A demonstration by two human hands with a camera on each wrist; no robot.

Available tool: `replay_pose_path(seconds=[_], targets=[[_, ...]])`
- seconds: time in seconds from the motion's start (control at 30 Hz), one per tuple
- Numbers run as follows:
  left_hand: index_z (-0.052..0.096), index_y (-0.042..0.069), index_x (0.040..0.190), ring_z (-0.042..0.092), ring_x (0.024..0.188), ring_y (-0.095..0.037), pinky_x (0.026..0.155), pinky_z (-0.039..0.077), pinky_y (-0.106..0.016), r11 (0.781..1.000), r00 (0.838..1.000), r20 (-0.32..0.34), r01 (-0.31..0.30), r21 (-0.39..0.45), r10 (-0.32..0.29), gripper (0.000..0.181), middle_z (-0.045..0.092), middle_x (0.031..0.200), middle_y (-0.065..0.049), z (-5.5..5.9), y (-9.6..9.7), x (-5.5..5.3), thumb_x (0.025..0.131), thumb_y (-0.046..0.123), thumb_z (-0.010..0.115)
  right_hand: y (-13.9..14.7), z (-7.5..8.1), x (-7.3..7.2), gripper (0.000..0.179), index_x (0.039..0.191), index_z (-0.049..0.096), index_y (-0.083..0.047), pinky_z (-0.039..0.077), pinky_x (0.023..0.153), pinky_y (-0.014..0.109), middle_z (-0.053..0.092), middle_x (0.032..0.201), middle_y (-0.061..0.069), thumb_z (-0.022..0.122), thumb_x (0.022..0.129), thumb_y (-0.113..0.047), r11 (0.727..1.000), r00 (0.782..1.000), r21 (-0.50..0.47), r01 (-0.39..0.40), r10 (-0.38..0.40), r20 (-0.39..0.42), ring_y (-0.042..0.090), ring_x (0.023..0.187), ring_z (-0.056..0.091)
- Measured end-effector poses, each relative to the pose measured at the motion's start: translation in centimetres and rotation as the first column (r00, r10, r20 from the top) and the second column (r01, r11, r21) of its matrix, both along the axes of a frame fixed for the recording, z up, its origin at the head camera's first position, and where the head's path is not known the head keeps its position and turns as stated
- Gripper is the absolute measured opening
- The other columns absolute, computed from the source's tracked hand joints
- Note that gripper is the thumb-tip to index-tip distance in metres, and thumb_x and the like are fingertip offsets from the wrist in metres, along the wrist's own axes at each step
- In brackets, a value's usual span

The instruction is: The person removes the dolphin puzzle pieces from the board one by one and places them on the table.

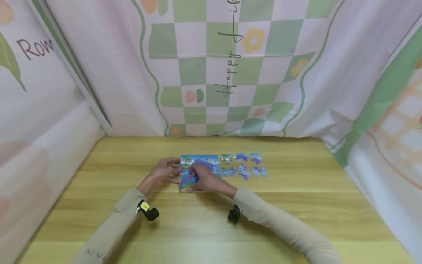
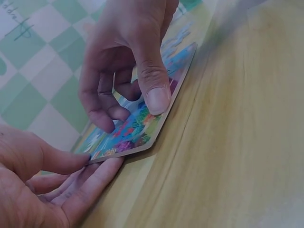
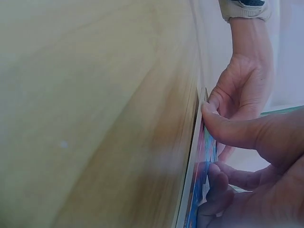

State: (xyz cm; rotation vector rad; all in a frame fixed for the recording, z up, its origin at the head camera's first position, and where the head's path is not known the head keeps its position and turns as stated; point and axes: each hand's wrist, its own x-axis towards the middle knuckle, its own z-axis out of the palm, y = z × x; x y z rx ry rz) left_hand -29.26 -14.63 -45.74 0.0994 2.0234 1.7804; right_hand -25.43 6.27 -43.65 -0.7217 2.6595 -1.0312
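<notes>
A jigsaw puzzle board [image 1: 185, 158] with a palm tree, a dolphin and a colourful seabed lies on the table. My left hand [image 1: 162, 171] grips its left edge, thumb on top and fingers beneath; in the left wrist view that corner is tilted up off the wood. My right hand [image 1: 206, 179] is over the board, fingers bent down onto the picture. Its thumb [image 2: 156, 97] rests along the front edge, and between thumb and fingers only the printed surface shows. Part of the picture is hidden under this hand.
Several loose puzzle pieces [image 1: 242, 157] lie in two rows just right of the board. The wooden table [image 1: 197, 227] ends at a patterned curtain [image 1: 224, 73] behind, with more curtain at both sides. A small camera [image 1: 234, 213] sits on the right wrist.
</notes>
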Motion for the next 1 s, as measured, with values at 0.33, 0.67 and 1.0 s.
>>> replay_pose_path(seconds=[0.33, 0.67, 1.0], targets=[[0.037, -0.007, 0.156, 0.065, 0.111, -0.033, 0.084, 0.069, -0.038, 1.000, 1.000, 0.015, -0.007, 0.022, 0.007, 0.056, 0.055, 0.137, -0.032, -0.2, 0.0, -0.1, 0.102, -0.006, 0.055, 0.1, -0.2, -0.4, 0.047, 0.113, 0.058, 0.002, 0.053, 0.078, 0.026, 0.060, 0.103, 0.013, 0.090, 0.081, -0.008, 0.998, 1.000, -0.065, -0.006, 0.005, -0.006, 0.023, 0.093, 0.056], [0.036, -0.007, 0.156, 0.064, 0.104, -0.026, 0.085, 0.069, -0.038, 0.999, 1.000, 0.030, -0.009, 0.042, 0.008, 0.057, 0.058, 0.128, -0.025, -0.3, -0.2, -0.1, 0.102, -0.009, 0.054, 0.4, -0.6, -0.2, 0.029, 0.112, 0.056, 0.000, 0.049, 0.062, 0.017, 0.061, 0.094, 0.014, 0.075, 0.091, 0.004, 0.982, 1.000, -0.189, 0.001, 0.004, 0.026, 0.015, 0.078, 0.055], [0.035, -0.007, 0.157, 0.064, 0.111, -0.032, 0.087, 0.069, -0.037, 0.999, 1.000, 0.023, 0.007, 0.031, -0.008, 0.058, 0.054, 0.136, -0.031, -0.1, -0.2, 0.0, 0.102, -0.007, 0.054, 1.1, 0.2, -0.1, 0.014, 0.108, 0.066, 0.002, 0.059, 0.068, 0.023, 0.072, 0.096, 0.017, 0.072, 0.096, -0.002, 0.956, 0.992, -0.281, 0.083, -0.054, 0.110, 0.018, 0.080, 0.066]])
